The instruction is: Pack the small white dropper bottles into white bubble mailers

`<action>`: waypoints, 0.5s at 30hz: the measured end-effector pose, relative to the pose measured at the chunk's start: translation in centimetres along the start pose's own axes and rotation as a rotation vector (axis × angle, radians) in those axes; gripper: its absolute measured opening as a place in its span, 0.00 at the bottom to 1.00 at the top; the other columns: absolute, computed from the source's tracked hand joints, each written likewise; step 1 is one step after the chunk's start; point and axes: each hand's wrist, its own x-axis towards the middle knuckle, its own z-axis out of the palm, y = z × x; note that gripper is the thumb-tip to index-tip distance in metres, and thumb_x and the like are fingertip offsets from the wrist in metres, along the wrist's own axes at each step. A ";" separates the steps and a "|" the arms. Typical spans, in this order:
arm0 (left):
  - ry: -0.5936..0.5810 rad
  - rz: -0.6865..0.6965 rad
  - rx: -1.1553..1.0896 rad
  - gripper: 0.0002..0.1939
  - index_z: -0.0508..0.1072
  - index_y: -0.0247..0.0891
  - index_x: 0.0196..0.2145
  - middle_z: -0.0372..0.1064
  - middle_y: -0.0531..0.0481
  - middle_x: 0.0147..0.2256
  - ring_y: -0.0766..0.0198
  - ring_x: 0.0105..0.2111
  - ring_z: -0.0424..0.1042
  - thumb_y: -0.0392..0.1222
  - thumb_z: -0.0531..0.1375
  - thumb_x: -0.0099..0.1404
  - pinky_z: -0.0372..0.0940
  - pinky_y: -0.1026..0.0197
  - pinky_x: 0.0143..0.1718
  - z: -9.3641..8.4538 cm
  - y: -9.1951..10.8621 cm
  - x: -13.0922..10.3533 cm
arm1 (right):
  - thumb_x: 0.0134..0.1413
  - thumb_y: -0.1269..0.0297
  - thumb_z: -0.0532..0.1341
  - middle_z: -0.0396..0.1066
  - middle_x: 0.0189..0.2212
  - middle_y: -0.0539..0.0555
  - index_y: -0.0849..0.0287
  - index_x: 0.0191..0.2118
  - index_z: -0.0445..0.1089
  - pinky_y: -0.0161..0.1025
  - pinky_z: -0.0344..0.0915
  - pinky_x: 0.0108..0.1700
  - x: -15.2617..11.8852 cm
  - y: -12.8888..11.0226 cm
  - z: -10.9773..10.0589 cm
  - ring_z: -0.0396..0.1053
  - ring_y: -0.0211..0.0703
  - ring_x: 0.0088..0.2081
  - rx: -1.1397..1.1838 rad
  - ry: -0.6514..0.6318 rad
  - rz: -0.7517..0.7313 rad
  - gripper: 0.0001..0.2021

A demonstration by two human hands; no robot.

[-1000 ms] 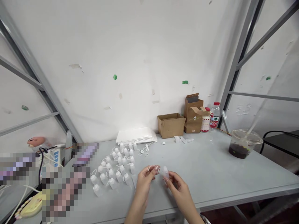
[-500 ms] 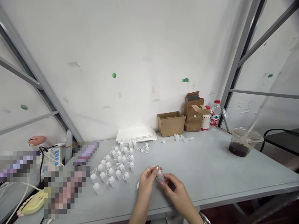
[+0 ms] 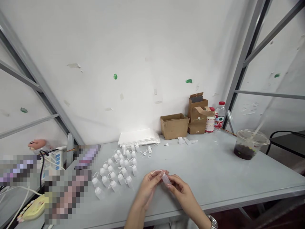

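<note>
Between both hands, over the front part of the grey table, is a small translucent plastic bottle (image 3: 166, 179), tilted. My left hand (image 3: 150, 183) pinches its upper end, where a thin white strap loops over the fingers; the cap is mostly hidden. My right hand (image 3: 179, 187) grips the lower part of the bottle with thumb and fingers. To the left, several similar capped bottles (image 3: 114, 185) with strap loops stand upright in loose rows. Several loose white caps (image 3: 149, 149) with rings lie behind them.
At the back are a stack of white sheets (image 3: 138, 136), an open cardboard box (image 3: 175, 127), a brown paper bag (image 3: 199, 122) and a water bottle (image 3: 220, 116). More white plastic pieces (image 3: 188, 141) lie before the box. A lidded cup with straw (image 3: 247, 148) stands right.
The held bottle has tilted further and shifted slightly right. My left hand has turned and closed in toward my right hand, which has moved a little.
</note>
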 end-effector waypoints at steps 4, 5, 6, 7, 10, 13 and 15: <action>0.040 -0.013 -0.015 0.14 0.76 0.33 0.31 0.74 0.42 0.36 0.57 0.39 0.70 0.48 0.63 0.52 0.60 0.57 0.45 0.4 -0.1 0.0 | 0.53 0.55 0.56 0.71 0.33 0.54 0.58 0.41 0.69 0.39 0.64 0.39 -0.2 -0.1 0.5 0.67 0.43 0.35 -0.031 -0.030 0.049 0.14; 0.054 -0.014 -0.003 0.13 0.76 0.33 0.30 0.74 0.42 0.36 0.57 0.39 0.70 0.48 0.64 0.52 0.60 0.57 0.45 0.5 -0.2 0.0 | 0.54 0.56 0.56 0.71 0.34 0.54 0.58 0.42 0.68 0.39 0.64 0.39 -0.3 -0.1 0.7 0.67 0.44 0.35 -0.068 -0.023 0.041 0.14; 0.069 -0.010 0.005 0.13 0.76 0.33 0.29 0.75 0.42 0.35 0.56 0.39 0.70 0.47 0.64 0.52 0.60 0.57 0.45 0.6 -0.3 0.0 | 0.54 0.57 0.55 0.71 0.36 0.55 0.57 0.42 0.68 0.39 0.64 0.40 -0.5 0.0 0.9 0.67 0.44 0.36 -0.111 -0.009 0.026 0.13; 0.081 0.000 0.012 0.13 0.75 0.33 0.28 0.75 0.42 0.35 0.56 0.39 0.70 0.47 0.64 0.52 0.60 0.57 0.45 0.7 -0.4 0.1 | 0.55 0.58 0.55 0.70 0.37 0.55 0.57 0.42 0.67 0.40 0.63 0.41 -0.6 0.0 1.1 0.67 0.44 0.38 -0.152 0.010 0.005 0.12; 0.123 0.060 0.015 0.13 0.75 0.34 0.27 0.75 0.41 0.35 0.55 0.40 0.71 0.48 0.63 0.51 0.60 0.55 0.46 0.6 -0.5 0.0 | 0.57 0.60 0.53 0.69 0.38 0.56 0.57 0.42 0.66 0.40 0.63 0.44 -0.7 0.1 1.2 0.66 0.44 0.41 -0.230 0.053 -0.076 0.10; 0.218 0.100 0.038 0.14 0.75 0.34 0.27 0.75 0.42 0.34 0.54 0.40 0.71 0.49 0.65 0.49 0.61 0.55 0.47 -0.2 -0.5 -0.9 | 0.60 0.62 0.48 0.67 0.38 0.56 0.57 0.41 0.66 0.41 0.63 0.45 -0.1 -0.2 0.7 0.65 0.44 0.42 -0.276 0.084 -0.140 0.12; 0.282 0.089 0.083 0.15 0.76 0.34 0.27 0.76 0.42 0.32 0.53 0.39 0.72 0.50 0.66 0.47 0.61 0.55 0.47 -1.1 -0.4 -2.0 | 0.60 0.66 0.48 0.66 0.39 0.57 0.56 0.42 0.66 0.43 0.63 0.47 0.6 -0.7 0.4 0.64 0.44 0.44 -0.365 0.058 -0.186 0.12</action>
